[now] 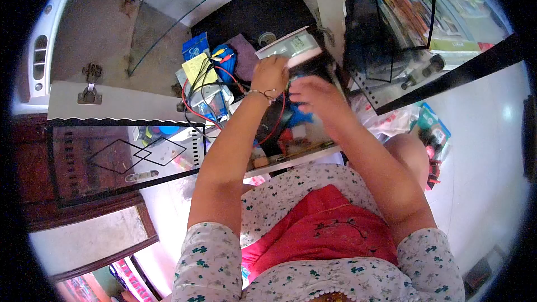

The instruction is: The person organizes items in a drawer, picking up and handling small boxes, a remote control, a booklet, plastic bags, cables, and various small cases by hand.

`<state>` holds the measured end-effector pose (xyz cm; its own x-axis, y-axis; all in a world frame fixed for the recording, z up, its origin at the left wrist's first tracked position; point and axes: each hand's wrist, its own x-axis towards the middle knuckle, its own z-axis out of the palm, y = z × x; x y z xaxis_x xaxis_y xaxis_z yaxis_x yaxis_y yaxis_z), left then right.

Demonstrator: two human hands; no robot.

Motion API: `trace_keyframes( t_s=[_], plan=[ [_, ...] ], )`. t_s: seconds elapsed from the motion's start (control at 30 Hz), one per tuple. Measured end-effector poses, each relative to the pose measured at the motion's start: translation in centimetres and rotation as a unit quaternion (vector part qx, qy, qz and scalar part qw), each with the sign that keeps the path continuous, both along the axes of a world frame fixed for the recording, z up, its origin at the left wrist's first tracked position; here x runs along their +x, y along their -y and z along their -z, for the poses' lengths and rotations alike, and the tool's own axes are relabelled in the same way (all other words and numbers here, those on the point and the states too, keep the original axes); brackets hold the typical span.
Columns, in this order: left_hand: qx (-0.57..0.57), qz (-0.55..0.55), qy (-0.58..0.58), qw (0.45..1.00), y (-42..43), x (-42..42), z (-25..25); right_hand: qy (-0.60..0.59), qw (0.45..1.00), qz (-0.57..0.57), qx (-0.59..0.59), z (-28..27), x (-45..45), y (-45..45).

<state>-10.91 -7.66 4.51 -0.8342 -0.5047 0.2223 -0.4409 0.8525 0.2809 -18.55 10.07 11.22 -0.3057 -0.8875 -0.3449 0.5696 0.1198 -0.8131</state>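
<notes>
Inside an open cabinet compartment, my left hand [269,76] is at the near left corner of a pale, flat box [299,48] with a greenish label, its fingers closed on that corner. Just right of it, my right hand [313,96] is raised over the compartment, fingers apart and holding nothing. Left of my left hand lies a tangle of black and red cables with yellow and red plugs [221,53]. A yellow paper [199,70], a blue packet [195,46] and a purple cloth [242,56] are beside them. Small red and blue items lie below my hands, partly hidden.
Glass doors with black edges stand open at the left [134,154] and right [391,50]. Books and papers [447,11] show behind the right glass. A wire [187,15] arcs across the upper left. Plastic bags and a blue box [435,123] are on the right.
</notes>
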Motion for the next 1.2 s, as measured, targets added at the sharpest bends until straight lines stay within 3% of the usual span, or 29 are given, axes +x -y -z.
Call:
trace_keyframes(
  t_s=[0.07, 0.2, 0.3, 0.4, 0.53, 0.63, 0.7, 0.77, 0.9, 0.93, 0.97, 1.07, 1.2],
  plan=[
    [-0.029, 0.018, 0.088, 0.996, -0.1, 1.1, -0.8, -0.002, 1.0, -0.005, 0.01, -0.1, 0.2, 0.0],
    [-0.093, 0.028, 0.061, 0.993, -0.4, 3.2, -1.1, -0.001, 1.0, -0.002, 0.026, 0.1, 0.3, 0.2],
    [-0.115, 0.058, 0.095, 0.987, -0.7, 4.6, -2.2, 0.03, 0.997, 0.032, -0.057, 0.3, -0.9, 0.0],
    [-0.149, 0.079, 0.101, 0.981, -0.6, 6.5, -2.3, 0.038, 0.997, 0.058, -0.024, -1.2, -2.4, 0.3],
    [-0.121, 0.037, 0.193, 0.973, -0.1, 9.4, -2.1, 0.072, 0.992, 0.092, -0.048, -1.7, -3.4, 0.0],
    [-0.114, 0.031, 0.145, 0.982, -0.9, 10.4, -1.4, 0.077, 0.991, 0.095, -0.055, -1.9, -3.6, -0.1],
    [-0.115, 0.042, 0.213, 0.969, -1.4, 10.4, -0.9, 0.077, 0.991, 0.089, -0.056, -2.1, -3.6, -0.1],
    [-0.167, 0.147, 0.123, 0.967, -3.0, 9.9, 0.1, 0.076, 0.992, 0.087, -0.057, -2.1, -3.5, -0.2],
    [-0.202, 0.192, 0.189, 0.942, -7.3, 8.6, 3.0, 0.083, 0.992, 0.069, -0.067, -1.7, -3.4, 0.0],
    [-0.168, 0.171, 0.261, 0.935, -8.1, 8.1, 3.7, 0.082, 0.992, 0.071, -0.064, -1.6, -3.4, 0.0],
    [-0.166, 0.171, 0.259, 0.936, -8.1, 8.0, 4.3, 0.081, 0.992, 0.074, -0.06, -1.6, -3.3, 0.0],
    [-0.193, 0.039, 0.363, 0.911, -6.9, 7.8, 7.0, 0.079, 0.991, 0.085, -0.07, -1.9, -3.3, -0.3],
    [-0.205, 0.047, 0.382, 0.9, -4.4, 10.8, 5.6, 0.073, 0.992, 0.093, -0.053, -2.1, -3.5, -0.2]
  ],
)
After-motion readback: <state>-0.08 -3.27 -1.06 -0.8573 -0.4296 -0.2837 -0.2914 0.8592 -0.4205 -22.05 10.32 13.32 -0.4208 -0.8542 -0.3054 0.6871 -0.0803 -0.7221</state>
